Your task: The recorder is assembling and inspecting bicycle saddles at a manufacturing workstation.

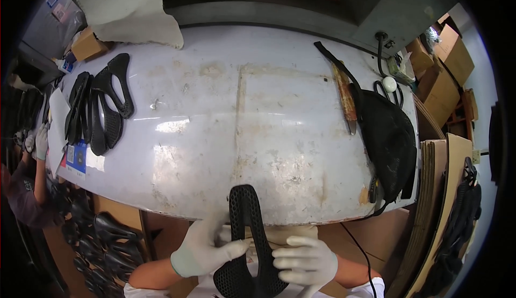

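A black bicycle saddle with a honeycomb surface and a long central slot is held upright in front of me, its narrow nose up against the table's near edge. My left hand, in a pale glove, grips its left side, with the thumb on the front by the slot; the other fingers are partly hidden and blurred. Along the right side of the saddle, my gloved right hand has its fingers stretched and apart, the fingertips at the edge. Its thumb points toward the saddle without visibly holding it.
Several black saddles lie on the left of the white table. On the right are a black cloth bag and a worn wooden-handled tool. Cardboard stands beyond it. Another person's gloved hand is at far left.
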A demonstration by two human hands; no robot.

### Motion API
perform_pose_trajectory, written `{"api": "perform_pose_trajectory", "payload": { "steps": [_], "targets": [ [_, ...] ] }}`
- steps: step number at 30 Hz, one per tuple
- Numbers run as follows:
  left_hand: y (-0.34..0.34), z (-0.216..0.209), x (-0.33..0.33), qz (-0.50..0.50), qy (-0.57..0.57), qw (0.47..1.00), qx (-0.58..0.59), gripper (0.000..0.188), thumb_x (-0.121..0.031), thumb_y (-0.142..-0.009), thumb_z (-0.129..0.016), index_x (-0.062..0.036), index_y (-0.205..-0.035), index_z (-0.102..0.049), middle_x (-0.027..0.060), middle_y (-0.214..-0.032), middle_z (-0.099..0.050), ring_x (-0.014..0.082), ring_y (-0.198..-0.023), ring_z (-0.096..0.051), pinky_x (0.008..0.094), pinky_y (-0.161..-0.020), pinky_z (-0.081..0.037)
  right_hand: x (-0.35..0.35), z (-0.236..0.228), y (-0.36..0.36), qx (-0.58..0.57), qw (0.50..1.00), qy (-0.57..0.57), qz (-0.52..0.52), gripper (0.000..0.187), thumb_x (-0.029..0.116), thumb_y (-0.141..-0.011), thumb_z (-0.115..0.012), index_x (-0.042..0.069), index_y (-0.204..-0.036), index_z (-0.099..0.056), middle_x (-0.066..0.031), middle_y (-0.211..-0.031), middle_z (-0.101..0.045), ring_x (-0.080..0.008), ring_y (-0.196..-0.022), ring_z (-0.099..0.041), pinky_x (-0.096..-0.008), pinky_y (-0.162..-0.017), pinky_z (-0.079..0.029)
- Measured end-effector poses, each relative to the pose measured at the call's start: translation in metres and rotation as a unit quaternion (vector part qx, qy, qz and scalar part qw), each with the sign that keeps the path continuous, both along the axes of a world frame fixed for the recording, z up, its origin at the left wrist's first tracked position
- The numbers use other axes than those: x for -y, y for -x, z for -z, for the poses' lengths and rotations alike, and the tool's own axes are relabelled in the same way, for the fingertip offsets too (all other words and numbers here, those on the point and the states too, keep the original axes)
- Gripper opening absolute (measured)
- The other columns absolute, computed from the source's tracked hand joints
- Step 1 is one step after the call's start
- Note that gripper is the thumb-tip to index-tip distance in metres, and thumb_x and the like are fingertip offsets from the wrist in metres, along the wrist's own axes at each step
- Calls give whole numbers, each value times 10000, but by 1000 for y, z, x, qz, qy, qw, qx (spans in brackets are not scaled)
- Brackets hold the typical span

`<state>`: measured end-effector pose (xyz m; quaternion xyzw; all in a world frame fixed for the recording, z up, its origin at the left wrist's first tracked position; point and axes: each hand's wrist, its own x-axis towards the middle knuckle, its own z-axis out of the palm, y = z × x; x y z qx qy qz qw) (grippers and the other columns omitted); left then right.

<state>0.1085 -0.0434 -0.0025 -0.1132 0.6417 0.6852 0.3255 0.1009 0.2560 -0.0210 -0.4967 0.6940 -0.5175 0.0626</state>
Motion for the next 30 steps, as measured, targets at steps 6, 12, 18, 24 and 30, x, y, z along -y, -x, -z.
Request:
{"api": "perform_pose_trajectory", "payload": {
  "steps": [6,12,18,24,30],
  "targets": [
    [-2,-21,-10,50,6,999,-7,763,-367,-895,-799,28,-1474,-497,68,-829,-747,102,-716,-698,247,-695,-546,43,-11,30,489,865,-90,65,514,413,-983,-702,-17,-1264,-684,-160,-1128,-747,-223,-981,-741,-330,-847,-579],
    [3,-32,-7,85,4,995,-53,656,-305,-888,-794,10,-1410,-551,76,-826,-725,93,-671,-671,241,-646,-513,47,-12,27,500,859,-88,60,591,406,-957,-753,-17,-1340,-601,-136,-1103,-752,-192,-861,-732,-324,-794,-584],
    [-16,-24,1,54,85,988,-114,625,-310,-884,-818,21,-1357,-576,89,-810,-696,113,-681,-687,257,-653,-533,52,-19,27,525,837,-152,-16,824,403,-904,-807,-21,-1499,-425,-172,-1138,-731,-230,-983,-736,-349,-849,-600],
    [-13,-23,3,42,64,994,-74,653,-290,-891,-813,29,-1391,-540,80,-755,-702,118,-735,-709,279,-719,-565,57,-21,25,471,871,-137,-15,816,370,-904,-783,-4,-1524,-406,-158,-1083,-740,-240,-943,-743,-349,-837,-600],
    [-2,-18,-3,-7,75,992,-100,382,-347,-864,-758,25,-949,-768,40,-786,-729,129,-701,-677,309,-654,-540,58,-20,39,406,886,-224,6,821,469,-850,-790,-3,-1449,-489,-167,-972,-723,-364,-841,-719,-399,-801,-585]
  ]
}}
